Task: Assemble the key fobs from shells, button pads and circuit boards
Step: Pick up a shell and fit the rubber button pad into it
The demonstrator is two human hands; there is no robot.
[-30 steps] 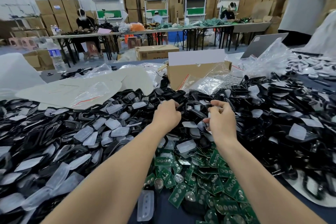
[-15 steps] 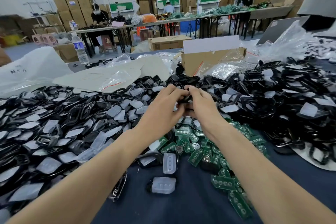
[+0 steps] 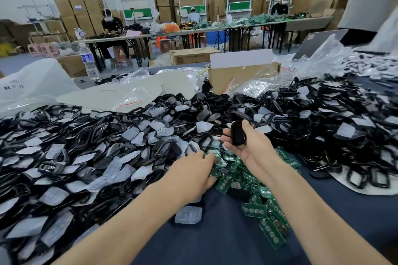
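Right grip [image 3: 245, 148]: palm up, above the near edge of the parts heap, thumb and curled fingers closed round one black shell [image 3: 238, 133]. The shell is glossy black, a rounded oblong, held on end with its broad face toward the camera; no markings can be made out. Left grip [image 3: 193, 170]: palm down, fingertips [image 3: 207, 156] on the pile of circuit boards [image 3: 254, 208]; cannot tell whether it has hold of a board or only rests there. Boards are green, small and oblong, each with a row of round silvery contacts; they lie overlapped at all angles between the two forearms. Loose black shells [image 3: 86, 135] cover the bench [image 3: 215, 243] to left and right, mixed with translucent whitish button pads [image 3: 130, 133]. One button pad [image 3: 188, 215] lies alone on the dark blue bench surface, just beside the left forearm, three raised bumps showing. Behind the heap: an open cardboard box [image 3: 237, 79], clear plastic bags [image 3: 120, 94], a water bottle [image 3: 89, 60].
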